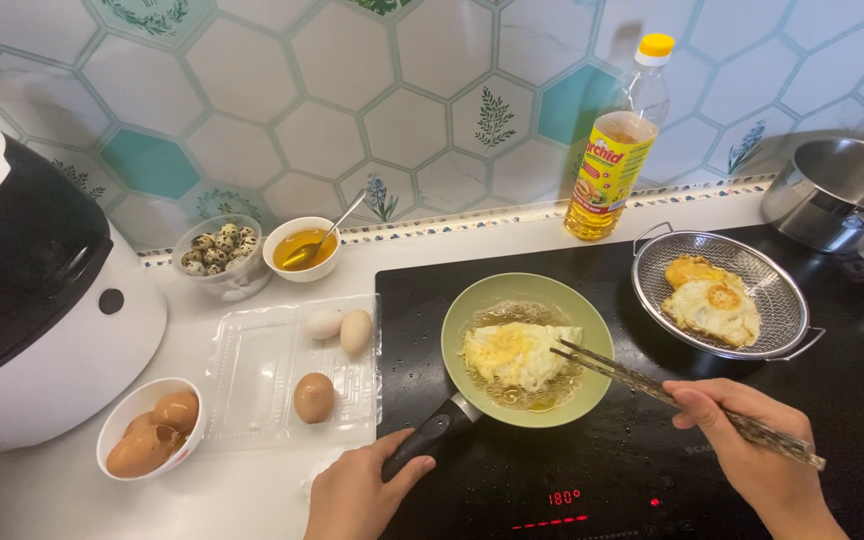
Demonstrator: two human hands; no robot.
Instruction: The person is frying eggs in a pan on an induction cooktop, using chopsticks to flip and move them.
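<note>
A small green frying pan [464,322] sits on the black induction cooktop [852,330], with a yellow-white egg [517,353] frying in oil inside it. My left hand [357,488] grips the pan's black handle [432,437] at the lower left. My right hand [752,455] holds a pair of dark chopsticks [652,390] whose tips touch the right edge of the egg.
A wire strainer [787,290] with fried eggs rests right of the pan. Behind stand an oil bottle [617,150] and a steel pot [837,190]. Left of the cooktop: a clear egg tray [252,370] with three eggs, a bowl of eggshells [147,430], quail eggs [217,250], an oil bowl with a spoon [302,250], and a rice cooker [32,290].
</note>
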